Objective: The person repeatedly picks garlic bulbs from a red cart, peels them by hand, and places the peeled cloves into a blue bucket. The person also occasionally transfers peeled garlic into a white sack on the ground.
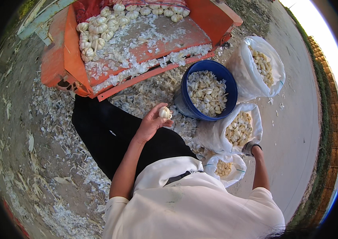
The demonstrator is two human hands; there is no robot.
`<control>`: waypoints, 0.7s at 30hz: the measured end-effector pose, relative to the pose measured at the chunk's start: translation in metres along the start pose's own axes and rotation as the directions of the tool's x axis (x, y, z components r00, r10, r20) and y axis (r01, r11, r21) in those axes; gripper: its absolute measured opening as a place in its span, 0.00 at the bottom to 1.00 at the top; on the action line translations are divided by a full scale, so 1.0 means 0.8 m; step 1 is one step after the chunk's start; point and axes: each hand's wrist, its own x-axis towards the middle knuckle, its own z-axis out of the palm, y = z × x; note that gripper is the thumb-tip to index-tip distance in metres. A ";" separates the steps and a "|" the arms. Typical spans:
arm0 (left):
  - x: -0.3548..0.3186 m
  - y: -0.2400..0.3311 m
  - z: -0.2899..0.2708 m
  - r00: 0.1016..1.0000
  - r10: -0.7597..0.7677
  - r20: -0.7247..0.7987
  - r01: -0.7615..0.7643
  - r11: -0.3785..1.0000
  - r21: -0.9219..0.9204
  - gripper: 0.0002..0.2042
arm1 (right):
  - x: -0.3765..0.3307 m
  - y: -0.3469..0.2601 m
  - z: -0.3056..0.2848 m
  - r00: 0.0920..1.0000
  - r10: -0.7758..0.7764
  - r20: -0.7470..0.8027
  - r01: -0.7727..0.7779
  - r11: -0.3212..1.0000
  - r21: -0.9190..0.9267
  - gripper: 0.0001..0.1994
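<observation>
Over my black-trousered lap, my left hand (pixel 149 125) is closed around a whitish garlic bulb (pixel 165 112), its top showing between thumb and fingers. My right arm (pixel 259 167) reaches to a white sack (pixel 256 121) of peeled-looking garlic cloves (pixel 239 129). A dark watch (pixel 250 148) sits on the wrist at the sack's rim; the fingers of that hand are hidden. Just beyond stands a dark blue bucket (pixel 185 93) holding loose cloves and papery skins (pixel 207 93).
Ahead, an orange metal tray (pixel 53 65) bears whole garlic bulbs (pixel 97 32), a red mesh bag (pixel 84 10) and scattered skins. A larger white sack of cloves (pixel 242 75) stands at far right, a smaller one (pixel 236 175) nearer me. Husks litter the ground (pixel 61 159).
</observation>
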 end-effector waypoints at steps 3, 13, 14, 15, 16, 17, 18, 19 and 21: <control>0.000 -0.005 -0.003 1.000 -0.004 0.031 0.002 0.999 0.037 0.25 | -0.007 0.028 0.041 0.982 0.165 0.097 -0.172 0.983 0.070 0.25; 0.006 -0.024 0.004 0.993 0.103 0.053 -0.114 0.951 0.288 0.23 | -0.190 -0.349 -0.107 0.386 -0.571 -0.725 0.873 -0.028 0.487 0.14; 0.005 -0.026 0.003 0.992 0.123 0.033 -0.127 0.940 0.318 0.23 | -0.181 -0.378 -0.108 0.350 -0.597 -0.722 0.883 -0.047 0.467 0.15; 0.005 -0.027 0.004 0.989 0.145 0.015 -0.141 0.926 0.349 0.23 | -0.187 -0.393 -0.114 0.337 -0.625 -0.704 0.895 -0.019 0.445 0.15; 0.005 -0.027 0.003 0.986 0.166 -0.003 -0.152 0.912 0.380 0.24 | -0.194 -0.405 -0.121 0.324 -0.652 -0.686 0.906 0.006 0.423 0.16; 0.004 -0.026 0.002 0.984 0.172 -0.040 -0.137 0.889 0.437 0.24 | -0.198 -0.413 -0.126 0.314 -0.676 -0.667 0.916 0.031 0.399 0.16; 0.007 -0.027 0.002 0.981 0.186 -0.051 -0.133 0.843 0.521 0.24 | -0.192 -0.416 -0.125 0.311 -0.683 -0.661 0.910 0.014 0.414 0.16; 0.011 -0.028 0.002 0.978 0.200 -0.059 -0.125 0.790 0.600 0.23 | -0.182 -0.420 -0.123 0.310 -0.688 -0.656 0.903 -0.002 0.429 0.16; 0.016 -0.025 0.005 0.977 0.199 -0.079 -0.089 0.712 0.696 0.23 | -0.174 -0.424 -0.125 0.297 -0.702 -0.647 0.897 -0.027 0.441 0.16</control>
